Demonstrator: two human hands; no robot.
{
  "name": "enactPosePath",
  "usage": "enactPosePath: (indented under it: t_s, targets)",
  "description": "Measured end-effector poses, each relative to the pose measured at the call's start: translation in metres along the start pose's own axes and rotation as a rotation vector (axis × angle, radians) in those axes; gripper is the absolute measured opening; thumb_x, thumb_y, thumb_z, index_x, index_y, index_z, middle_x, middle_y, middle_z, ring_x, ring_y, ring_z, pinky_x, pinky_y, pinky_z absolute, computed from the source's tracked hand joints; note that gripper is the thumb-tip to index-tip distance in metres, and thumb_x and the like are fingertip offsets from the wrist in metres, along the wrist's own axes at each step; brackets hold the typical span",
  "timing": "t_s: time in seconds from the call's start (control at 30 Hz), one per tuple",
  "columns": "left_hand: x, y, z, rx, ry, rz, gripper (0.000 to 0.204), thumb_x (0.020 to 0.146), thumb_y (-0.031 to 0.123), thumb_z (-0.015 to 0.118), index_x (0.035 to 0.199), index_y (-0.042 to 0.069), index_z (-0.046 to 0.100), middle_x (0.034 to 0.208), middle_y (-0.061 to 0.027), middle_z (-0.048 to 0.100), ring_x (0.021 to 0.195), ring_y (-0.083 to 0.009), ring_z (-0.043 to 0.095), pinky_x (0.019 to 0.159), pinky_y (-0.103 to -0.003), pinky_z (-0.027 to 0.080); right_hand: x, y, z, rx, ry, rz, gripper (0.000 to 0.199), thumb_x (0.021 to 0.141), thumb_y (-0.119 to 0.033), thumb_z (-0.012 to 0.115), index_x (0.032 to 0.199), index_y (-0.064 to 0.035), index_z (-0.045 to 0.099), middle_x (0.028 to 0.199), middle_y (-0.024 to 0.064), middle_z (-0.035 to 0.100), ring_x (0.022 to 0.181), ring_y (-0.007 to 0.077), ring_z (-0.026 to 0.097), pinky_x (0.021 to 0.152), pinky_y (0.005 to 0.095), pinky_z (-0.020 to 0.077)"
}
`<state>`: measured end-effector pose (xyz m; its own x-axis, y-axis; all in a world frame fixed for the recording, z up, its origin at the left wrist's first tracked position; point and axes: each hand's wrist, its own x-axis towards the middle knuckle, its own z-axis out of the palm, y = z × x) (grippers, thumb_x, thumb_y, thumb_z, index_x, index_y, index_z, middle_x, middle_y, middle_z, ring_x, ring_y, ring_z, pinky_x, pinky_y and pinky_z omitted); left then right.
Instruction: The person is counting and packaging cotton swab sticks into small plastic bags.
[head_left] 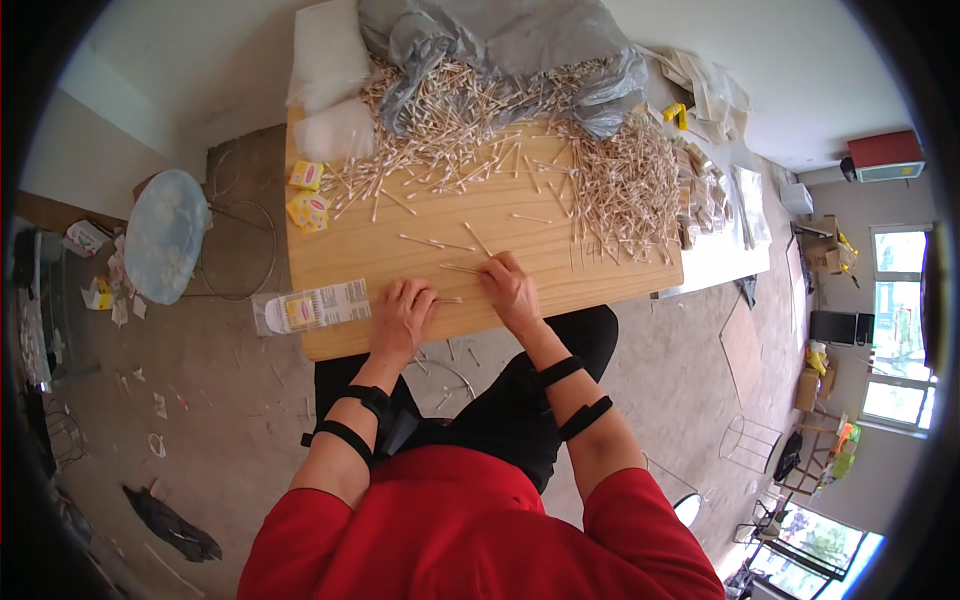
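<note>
On the near edge of a wooden table [480, 215] lies my left hand [402, 315], fingers bent and pressed together. From its thumb side a cotton swab [450, 300] sticks out; the rest is hidden under the hand. My right hand [508, 290], just to the right, has its fingers closed on another cotton swab [460, 268], which points left. A few loose swabs [435, 242] lie just beyond both hands. Left of my left hand is a clear packet [318, 308] with a yellow label and swabs showing inside.
A big heap of cotton swabs [625, 190] covers the far right, with more spilling from a grey plastic bag [500, 40]. Yellow cards [308, 210] and clear plastic sleeves [335, 130] lie at the left edge. Bundled swabs [700, 190] sit at right. A round stool [168, 237] stands left.
</note>
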<state>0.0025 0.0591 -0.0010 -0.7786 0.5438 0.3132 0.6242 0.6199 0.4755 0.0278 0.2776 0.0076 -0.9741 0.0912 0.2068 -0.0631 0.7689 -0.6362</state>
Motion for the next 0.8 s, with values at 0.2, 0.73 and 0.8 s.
enactPosePath:
  t_s: [0.2,0.73,0.8]
  targets:
    - [0.001,0.003,-0.003,0.106,0.015,0.019,0.034,0.088,0.018,0.064,0.120,0.008,0.059,0.124,-0.0051,0.055,0.120,-0.0253,0.049,0.105,-0.042,0.038,0.003,-0.039,0.028,0.085,0.023,-0.012,0.005,0.084,-0.010,0.066,0.088,-0.0082,0.064,0.090,0.0103,0.061,0.076,0.0347,0.064,0.063,0.0433,0.0516]
    - [0.001,0.003,-0.004,0.043,-0.070,-0.016,0.037,0.087,0.018,0.062,0.122,0.006,0.056,0.127,-0.0070,0.051,0.124,-0.0270,0.045,0.106,-0.041,0.038,0.029,-0.027,0.023,-0.008,0.113,0.080,0.005,0.088,-0.011,0.059,0.092,-0.0073,0.060,0.096,0.0109,0.058,0.085,0.0359,0.062,0.067,0.0446,0.0517]
    - [0.003,0.003,-0.004,0.034,-0.060,-0.005,0.037,0.087,0.018,0.062,0.122,0.006,0.055,0.127,-0.0074,0.050,0.125,-0.0273,0.045,0.106,-0.040,0.038,0.032,-0.024,0.023,0.004,0.075,0.102,0.005,0.088,-0.011,0.059,0.091,-0.0068,0.060,0.096,0.0118,0.059,0.085,0.0375,0.062,0.068,0.0454,0.0513]
